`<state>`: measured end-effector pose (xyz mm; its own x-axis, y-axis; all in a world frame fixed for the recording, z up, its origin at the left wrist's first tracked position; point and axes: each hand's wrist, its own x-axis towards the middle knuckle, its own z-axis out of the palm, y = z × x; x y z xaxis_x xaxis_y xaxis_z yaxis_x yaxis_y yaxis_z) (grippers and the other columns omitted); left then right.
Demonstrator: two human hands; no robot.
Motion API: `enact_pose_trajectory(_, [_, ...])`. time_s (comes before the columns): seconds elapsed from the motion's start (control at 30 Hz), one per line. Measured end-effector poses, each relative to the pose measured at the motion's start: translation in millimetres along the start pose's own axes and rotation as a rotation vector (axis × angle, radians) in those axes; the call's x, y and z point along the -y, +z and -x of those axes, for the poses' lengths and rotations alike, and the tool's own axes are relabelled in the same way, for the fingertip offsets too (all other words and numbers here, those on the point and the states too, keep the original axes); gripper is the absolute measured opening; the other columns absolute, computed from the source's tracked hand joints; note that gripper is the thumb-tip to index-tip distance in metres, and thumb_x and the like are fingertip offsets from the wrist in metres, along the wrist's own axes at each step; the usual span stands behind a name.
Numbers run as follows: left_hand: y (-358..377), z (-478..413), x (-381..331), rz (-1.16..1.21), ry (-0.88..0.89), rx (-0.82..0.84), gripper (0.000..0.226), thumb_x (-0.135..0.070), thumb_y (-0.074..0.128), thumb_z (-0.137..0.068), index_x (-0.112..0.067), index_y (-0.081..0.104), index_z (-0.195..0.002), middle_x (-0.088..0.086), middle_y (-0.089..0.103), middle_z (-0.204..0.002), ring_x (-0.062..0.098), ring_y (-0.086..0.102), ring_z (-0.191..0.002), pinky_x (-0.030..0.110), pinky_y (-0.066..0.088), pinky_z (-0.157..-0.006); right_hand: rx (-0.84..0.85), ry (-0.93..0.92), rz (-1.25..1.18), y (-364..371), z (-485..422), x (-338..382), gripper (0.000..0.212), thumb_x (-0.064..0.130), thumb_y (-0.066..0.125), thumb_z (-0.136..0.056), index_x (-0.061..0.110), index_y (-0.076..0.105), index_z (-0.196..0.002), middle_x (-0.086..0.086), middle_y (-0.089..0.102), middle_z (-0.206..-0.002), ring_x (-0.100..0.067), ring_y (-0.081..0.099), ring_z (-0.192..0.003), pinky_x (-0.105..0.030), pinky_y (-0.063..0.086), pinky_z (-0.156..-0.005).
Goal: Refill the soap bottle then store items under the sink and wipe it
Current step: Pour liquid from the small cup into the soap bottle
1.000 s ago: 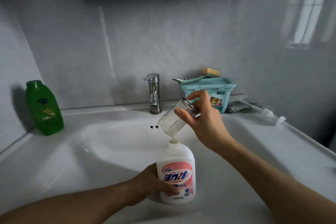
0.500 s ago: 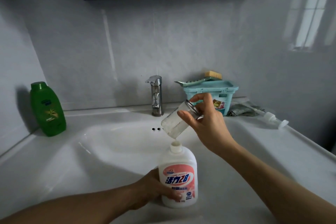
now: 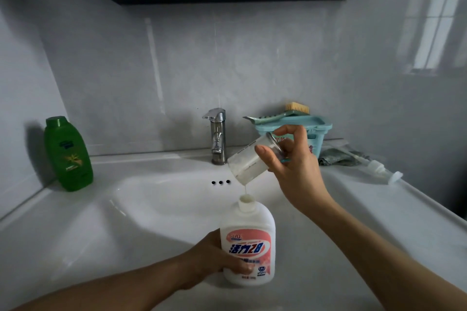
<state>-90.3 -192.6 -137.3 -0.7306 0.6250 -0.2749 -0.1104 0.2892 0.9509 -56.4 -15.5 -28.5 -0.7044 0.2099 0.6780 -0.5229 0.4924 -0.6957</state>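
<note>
I read the right hand (image 3: 293,166) holding the cup (image 3: 249,161) slightly higher than before: its lip now stands clear of the bottle (image 3: 249,247) mouth. A thin thread of white soap (image 3: 245,189) now bridges that gap, lip to mouth.

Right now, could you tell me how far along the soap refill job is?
Done: the pump lies off on the counter. In hand: the left hand holds the soap bottle while the right hand tips the clear cup, a thin stream entering the open neck. Left: storing the green bottle and basket, wiping.
</note>
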Motion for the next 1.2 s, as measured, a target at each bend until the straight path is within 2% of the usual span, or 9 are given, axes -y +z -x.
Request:
enact_pose_trajectory(0.13, [0, 1, -6, -0.016, 0.025, 0.006, 0.05, 0.005, 0.075, -0.073, -0.02, 0.064, -0.115, 0.001, 0.073, -0.107, 0.018, 0.067, -0.104, 0.035, 0.056, -0.088, -0.04, -0.008, 0.005, -2, -2, 1, 0.042, 0.059, 0.058, -0.072, 0.04, 0.038, -0.103, 0.006, 0.06, -0.067, -0.01, 0.058, -0.061, -0.046, 0.055, -0.065])
enact_pose_trajectory(0.23, [1, 3, -12, -0.004, 0.072, -0.003, 0.048, 0.005, 0.076, -0.073, -0.02, 0.065, -0.112, 0.001, 0.074, -0.104, 0.014, 0.069, -0.098, 0.025, 0.056, -0.078, -0.085, -0.004, 0.026, -5, -3, 3, 0.057, 0.061, 0.055, -0.073, 0.035, 0.04, -0.121, 0.011, 0.051, -0.059, -0.012, 0.054, -0.059, -0.048, 0.054, -0.067])
enact_pose_trajectory(0.33, [0, 5, -15, 0.023, 0.131, -0.011, 0.054, 0.004, 0.079, -0.068, -0.015, 0.063, -0.116, 0.005, 0.074, -0.106, 0.019, 0.069, -0.101, 0.027, 0.055, -0.08, -0.103, 0.013, 0.008, -7, -5, 3, 0.06, 0.061, 0.054, -0.074, 0.034, 0.041, -0.127, 0.01, 0.051, -0.06, -0.013, 0.054, -0.06, -0.048, 0.054, -0.071])
enact_pose_trajectory(0.43, [-2, 4, -16, 0.045, 0.157, -0.006, 0.054, 0.001, 0.078, -0.066, -0.013, 0.064, -0.116, 0.008, 0.073, -0.106, 0.02, 0.069, -0.1, 0.025, 0.055, -0.078, -0.106, 0.036, -0.056, -9, -5, 6, 0.057, 0.061, 0.053, -0.073, 0.037, 0.043, -0.124, -0.005, 0.059, -0.072, -0.012, 0.06, -0.066, -0.043, 0.056, -0.072])
enact_pose_trajectory(0.53, [-2, 1, -18, 0.056, 0.171, 0.025, 0.054, -0.001, 0.079, -0.064, -0.015, 0.064, -0.114, 0.007, 0.074, -0.106, 0.02, 0.069, -0.1, 0.025, 0.056, -0.077, -0.105, 0.04, -0.109, -11, -5, 8, 0.047, 0.057, 0.053, -0.074, 0.041, 0.047, -0.117, -0.022, 0.058, -0.081, -0.026, 0.062, -0.075, -0.037, 0.058, -0.07])
enact_pose_trajectory(0.73, [-2, 0, -19, 0.044, 0.193, 0.06, 0.062, -0.002, 0.08, -0.064, -0.015, 0.06, -0.121, 0.008, 0.072, -0.111, 0.021, 0.067, -0.106, 0.027, 0.055, -0.081, -0.128, 0.037, -0.178, -10, -6, 10, 0.036, 0.054, 0.053, -0.072, 0.038, 0.052, -0.104, -0.023, 0.058, -0.081, -0.03, 0.061, -0.078, -0.021, 0.053, -0.06])
enact_pose_trajectory(0.87, [-2, -3, -18, 0.038, 0.189, 0.055, 0.064, -0.006, 0.082, -0.061, -0.015, 0.06, -0.12, 0.007, 0.072, -0.109, 0.02, 0.068, -0.105, 0.026, 0.056, -0.08, -0.127, 0.039, -0.196, -9, -6, 9, 0.038, 0.056, 0.053, -0.072, 0.036, 0.053, -0.104, -0.02, 0.06, -0.082, -0.03, 0.063, -0.079, -0.024, 0.056, -0.062])
enact_pose_trajectory(1.03, [-4, -4, -15, 0.035, 0.186, 0.008, 0.073, -0.018, 0.088, -0.053, -0.014, 0.061, -0.122, 0.008, 0.072, -0.111, 0.024, 0.067, -0.108, 0.043, 0.052, -0.096, -0.133, 0.046, -0.185, -9, -5, 9, 0.035, 0.054, 0.053, -0.073, 0.036, 0.052, -0.103, -0.017, 0.062, -0.081, -0.029, 0.064, -0.079, -0.031, 0.058, -0.065])
enact_pose_trajectory(1.2, [-6, -4, -14, 0.041, 0.172, 0.0, 0.069, -0.014, 0.087, -0.055, -0.015, 0.062, -0.119, 0.007, 0.073, -0.109, 0.022, 0.068, -0.104, 0.037, 0.055, -0.089, -0.158, 0.057, -0.162, -9, -5, 7, 0.033, 0.058, 0.053, -0.079, 0.037, 0.052, -0.104, -0.022, 0.06, -0.087, -0.034, 0.061, -0.081, -0.034, 0.058, -0.067])
